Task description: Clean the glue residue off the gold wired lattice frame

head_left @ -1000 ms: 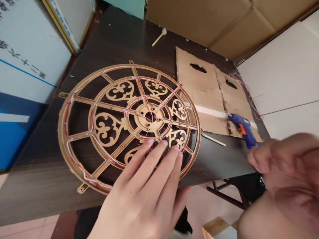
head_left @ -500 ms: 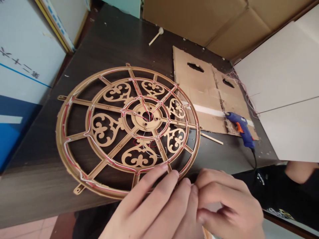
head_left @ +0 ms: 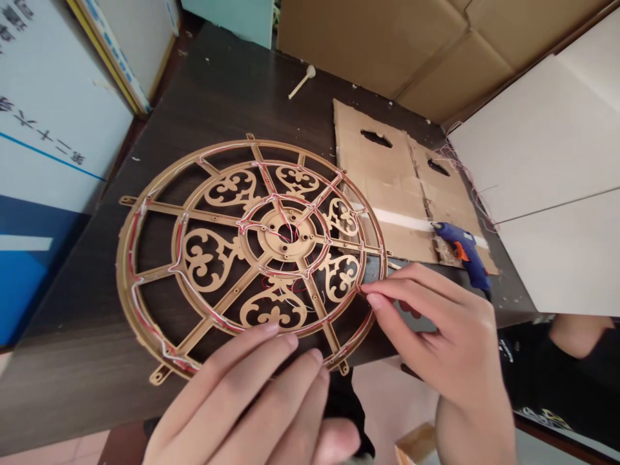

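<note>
A round, gold-coloured openwork frame with spokes, rings and scroll ornaments lies at the dark table's front edge. Thin red and white wires run along its ring channels, with loose ends at the hub. My left hand lies over the near rim, its fingers stretched out and the thumb below; the rim beneath it is hidden. At the right side of the middle ring, my right hand pinches the wire between thumb and forefinger, close to a spoke joint.
A blue glue gun lies on a flat cardboard piece at the right. Farther back is a small stick with a round white head. Cardboard and white panels border the table. Another person's arm shows at the right.
My hands have moved apart. The right one has gone up to the middle ring, and the left has slid left along the near rim. The view has shifted slightly.
</note>
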### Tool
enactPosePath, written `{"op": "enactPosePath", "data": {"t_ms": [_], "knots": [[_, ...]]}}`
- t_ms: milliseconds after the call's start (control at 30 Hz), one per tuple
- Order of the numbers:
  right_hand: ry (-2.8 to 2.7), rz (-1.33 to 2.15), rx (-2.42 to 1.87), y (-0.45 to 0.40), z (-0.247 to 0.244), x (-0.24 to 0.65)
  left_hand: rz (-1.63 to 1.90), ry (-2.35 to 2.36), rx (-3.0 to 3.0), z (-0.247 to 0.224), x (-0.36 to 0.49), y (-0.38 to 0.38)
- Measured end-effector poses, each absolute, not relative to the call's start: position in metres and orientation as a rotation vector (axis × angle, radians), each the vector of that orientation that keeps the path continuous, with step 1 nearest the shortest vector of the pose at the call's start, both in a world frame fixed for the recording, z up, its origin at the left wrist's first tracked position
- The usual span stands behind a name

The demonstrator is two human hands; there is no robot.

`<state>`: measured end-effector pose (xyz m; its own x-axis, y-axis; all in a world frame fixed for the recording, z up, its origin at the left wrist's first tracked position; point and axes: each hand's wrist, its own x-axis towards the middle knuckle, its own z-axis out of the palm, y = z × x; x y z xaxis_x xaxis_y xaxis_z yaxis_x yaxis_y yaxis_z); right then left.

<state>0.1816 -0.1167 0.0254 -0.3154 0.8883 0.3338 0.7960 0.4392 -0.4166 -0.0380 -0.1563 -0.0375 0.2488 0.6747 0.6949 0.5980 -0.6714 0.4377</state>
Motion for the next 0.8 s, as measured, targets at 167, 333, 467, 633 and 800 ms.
{"op": "enactPosePath", "data": {"t_ms": [167,333,467,633,800], "knots": [[-2.222,0.193,-1.441,-0.111,0.023,0.177,1.306,1.219,2.426,-0.039,-0.049,-0.154],[-2.265,0.274,-1.548,-0.106,0.030,0.172,1.341,1.239,2.505,-0.043,-0.047,-0.152],[-2.363,0.266,-1.612,-0.101,0.038,0.166,1.393,1.241,2.467,-0.046,-0.043,-0.154],[-2.434,0.281,-1.674,-0.096,0.037,0.162,1.488,1.336,2.414,-0.049,-0.035,-0.152],[-2.475,0.573,-1.609,-0.091,0.034,0.170,1.541,1.369,2.403,-0.048,-0.034,-0.148]]}}
